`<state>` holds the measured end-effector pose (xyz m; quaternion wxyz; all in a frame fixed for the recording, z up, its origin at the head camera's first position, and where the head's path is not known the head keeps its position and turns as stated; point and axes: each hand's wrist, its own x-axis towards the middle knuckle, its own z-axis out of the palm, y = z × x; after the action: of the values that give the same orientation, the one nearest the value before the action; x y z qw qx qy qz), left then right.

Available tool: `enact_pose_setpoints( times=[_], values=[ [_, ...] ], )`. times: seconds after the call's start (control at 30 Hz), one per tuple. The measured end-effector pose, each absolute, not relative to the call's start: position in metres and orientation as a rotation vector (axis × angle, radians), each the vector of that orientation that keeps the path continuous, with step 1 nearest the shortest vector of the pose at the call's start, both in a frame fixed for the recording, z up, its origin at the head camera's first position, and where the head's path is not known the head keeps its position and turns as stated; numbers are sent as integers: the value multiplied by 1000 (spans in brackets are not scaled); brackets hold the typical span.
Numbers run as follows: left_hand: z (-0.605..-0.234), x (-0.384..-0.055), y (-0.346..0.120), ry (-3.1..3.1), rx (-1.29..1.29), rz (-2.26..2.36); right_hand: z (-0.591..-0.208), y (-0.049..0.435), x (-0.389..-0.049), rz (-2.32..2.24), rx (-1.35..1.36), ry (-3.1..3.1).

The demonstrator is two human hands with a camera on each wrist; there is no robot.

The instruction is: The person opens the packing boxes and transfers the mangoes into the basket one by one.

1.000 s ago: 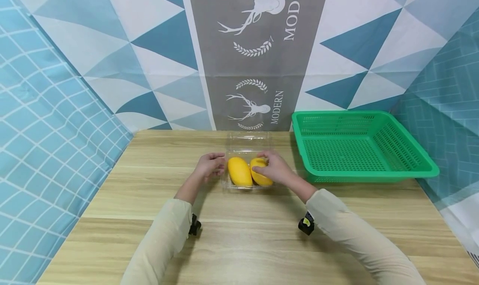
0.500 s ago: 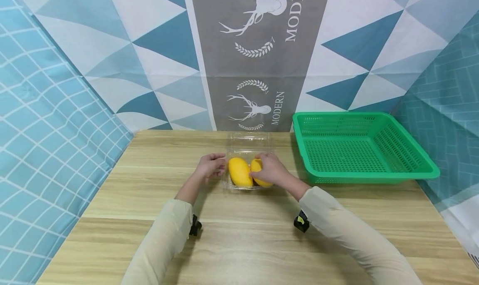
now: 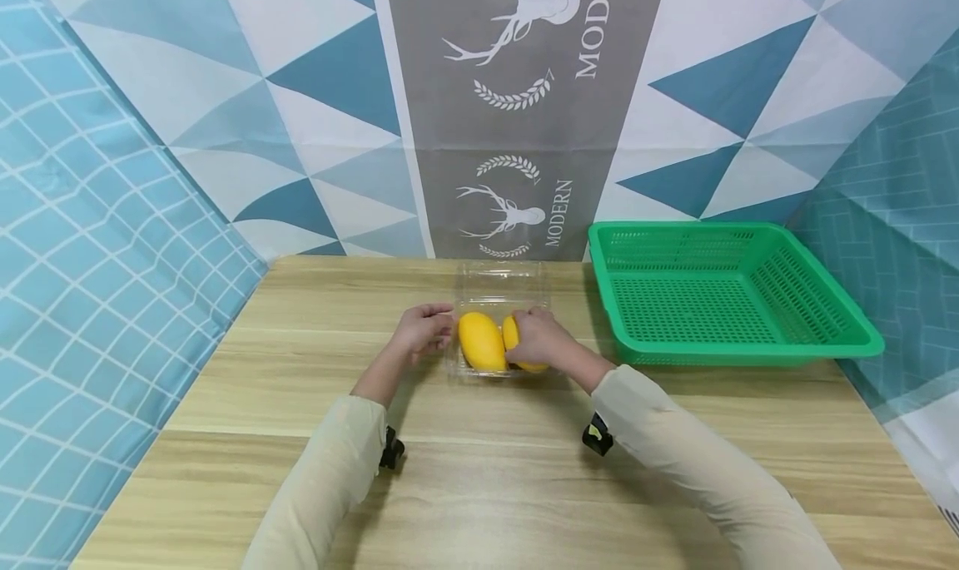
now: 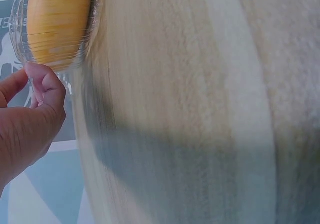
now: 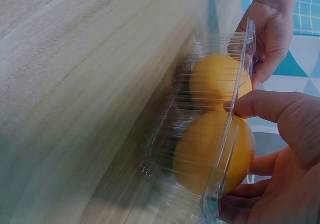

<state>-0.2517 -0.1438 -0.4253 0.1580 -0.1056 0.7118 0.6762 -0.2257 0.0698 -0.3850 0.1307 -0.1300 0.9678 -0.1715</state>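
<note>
Two yellow mangoes lie side by side in a clear plastic clamshell box (image 3: 459, 362) with its lid standing open at the back. My right hand (image 3: 541, 337) reaches over the box from the right and grips the right mango (image 5: 215, 154). Its thumb sits between the two fruits, and the other fingers wrap the far side. The left mango (image 3: 482, 342) lies untouched by that hand. At the box's left side, my left hand (image 3: 424, 330) pinches the clear wall by its rim; the left wrist view shows thumb and fingertips (image 4: 37, 70) right at the edge.
A green perforated basket (image 3: 697, 312) stands on the wooden table (image 3: 479, 478) to the right of the box. Behind the table hangs a patterned cloth (image 3: 502, 121), and a blue checked cloth (image 3: 97, 287) covers the left side.
My right hand has shifted a little to the left, and its thumb and fingers have closed further round the right mango. The left hand has stayed at the box's side.
</note>
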Motion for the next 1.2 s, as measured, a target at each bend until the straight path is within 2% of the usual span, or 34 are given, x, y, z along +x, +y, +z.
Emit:
enact_pose_setpoints(
  times=[0.77,1.2],
  values=[
    [-426,-256,-143,2031,-300,1939,-397,63,-229,-444,-383,2787],
    [-425,-255,-143,2018,-293,1951,-403,66,-231,-685,-320,2781]
  ],
)
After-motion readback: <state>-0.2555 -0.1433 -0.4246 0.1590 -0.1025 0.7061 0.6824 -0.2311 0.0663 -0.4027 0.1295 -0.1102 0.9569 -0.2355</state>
